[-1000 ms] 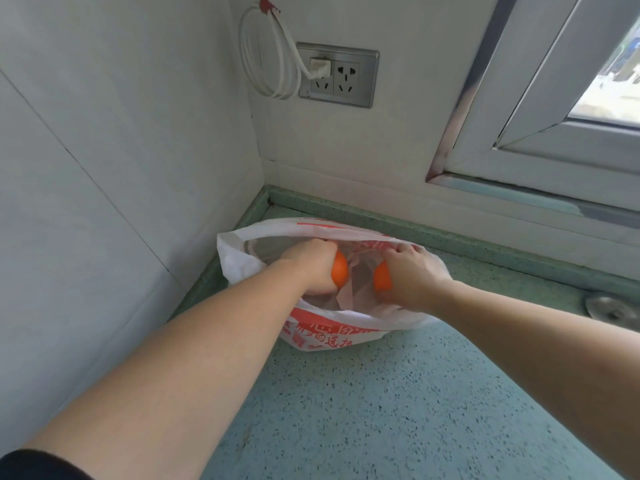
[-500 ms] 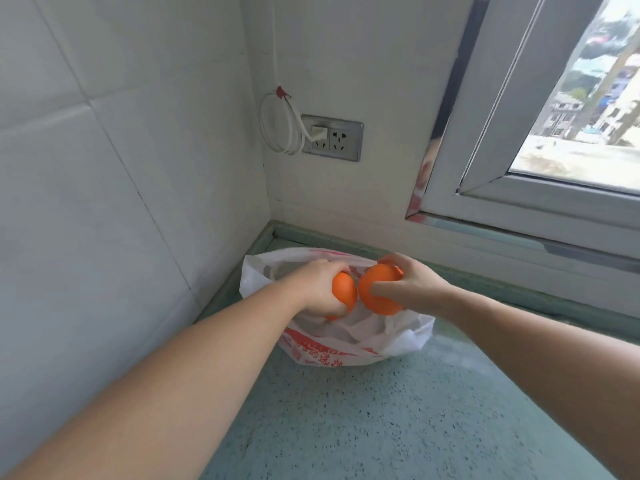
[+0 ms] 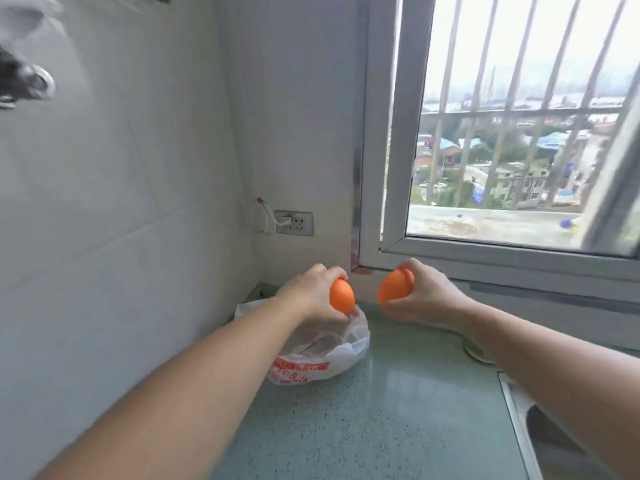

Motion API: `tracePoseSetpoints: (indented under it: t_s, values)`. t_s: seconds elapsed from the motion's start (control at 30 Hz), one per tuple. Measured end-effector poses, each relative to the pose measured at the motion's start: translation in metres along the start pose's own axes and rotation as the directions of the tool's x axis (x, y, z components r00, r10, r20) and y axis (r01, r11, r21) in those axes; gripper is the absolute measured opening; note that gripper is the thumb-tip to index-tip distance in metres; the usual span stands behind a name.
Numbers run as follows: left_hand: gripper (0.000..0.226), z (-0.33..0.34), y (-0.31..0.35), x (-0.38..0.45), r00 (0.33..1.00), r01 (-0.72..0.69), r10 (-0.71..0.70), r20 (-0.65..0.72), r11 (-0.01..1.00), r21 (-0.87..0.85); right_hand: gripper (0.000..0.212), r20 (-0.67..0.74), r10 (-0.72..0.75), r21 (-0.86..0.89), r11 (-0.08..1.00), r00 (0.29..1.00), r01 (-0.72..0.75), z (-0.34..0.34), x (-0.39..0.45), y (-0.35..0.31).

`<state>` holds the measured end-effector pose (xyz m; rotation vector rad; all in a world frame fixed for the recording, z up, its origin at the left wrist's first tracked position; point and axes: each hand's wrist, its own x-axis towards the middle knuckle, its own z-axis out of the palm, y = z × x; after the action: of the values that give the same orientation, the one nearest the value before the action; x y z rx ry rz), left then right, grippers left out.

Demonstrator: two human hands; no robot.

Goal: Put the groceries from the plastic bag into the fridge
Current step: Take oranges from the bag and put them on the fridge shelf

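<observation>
Head view: my left hand (image 3: 313, 292) and right hand (image 3: 420, 296) each grip an orange (image 3: 342, 294), now lifted out above the plastic bag (image 3: 343, 355), ready for the fridge.

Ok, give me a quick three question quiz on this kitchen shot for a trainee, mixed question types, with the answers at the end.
1. True or false: the left hand is empty.
2. Where does the plastic bag sit?
A. in the sink
B. on the green counter, near the tiled corner
C. on the windowsill
3. Fill in: the right hand grips an ___ fruit.

Key
1. False: it holds an orange fruit, above the bag.
2. B
3. Orange: that right-hand fruit is clear of the bag, in front of the window frame.
</observation>
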<state>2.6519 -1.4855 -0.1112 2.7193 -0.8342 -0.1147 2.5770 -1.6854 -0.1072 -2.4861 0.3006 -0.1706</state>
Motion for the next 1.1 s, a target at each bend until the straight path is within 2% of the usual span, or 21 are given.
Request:
tracePoseSetpoints:
  t_s: [0.23, 0.4, 0.57, 0.73, 0.83, 0.97, 1.1]
  values:
    - [0.071, -0.024, 0.142, 0.000, 0.960, -0.275, 0.272, -0.071, 0.961, -0.034, 0.073, -0.225, 0.112, -0.001, 0.993, 0.968, -0.115, -0.130, -0.097, 0.049]
    - [0.074, -0.022, 0.239, 0.003, 0.847, -0.532, 0.527, -0.068, 0.843, -0.079, 0.072, -0.413, 0.227, -0.047, 0.962, 0.882, -0.269, -0.200, -0.174, 0.085]
    - [0.073, 0.005, 0.326, -0.009, 0.665, -0.744, 0.745, -0.051, 0.654, -0.142, 0.074, -0.582, 0.413, -0.022, 0.853, 0.701, -0.521, -0.225, -0.261, 0.111]
    - [0.073, 0.047, 0.410, -0.051, 0.443, -0.882, 0.895, -0.053, 0.425, -0.204, 0.074, -0.681, 0.547, 0.069, 0.710, 0.487, -0.701, -0.221, -0.356, 0.131]
    - [0.072, 0.068, 0.453, -0.092, 0.324, -0.924, 0.945, -0.053, 0.304, -0.233, 0.076, -0.718, 0.599, 0.137, 0.622, 0.356, -0.771, -0.219, -0.421, 0.135]
    - [0.073, 0.083, 0.503, -0.150, 0.175, -0.951, 0.983, -0.058, 0.154, -0.270, 0.078, -0.759, 0.613, 0.190, 0.531, 0.219, -0.826, -0.224, -0.507, 0.128]
    - [0.079, 0.087, 0.553, -0.225, 0.056, -0.947, 0.997, -0.056, 0.035, -0.320, 0.077, -0.789, 0.609, 0.262, 0.447, 0.076, -0.855, -0.226, -0.596, 0.118]
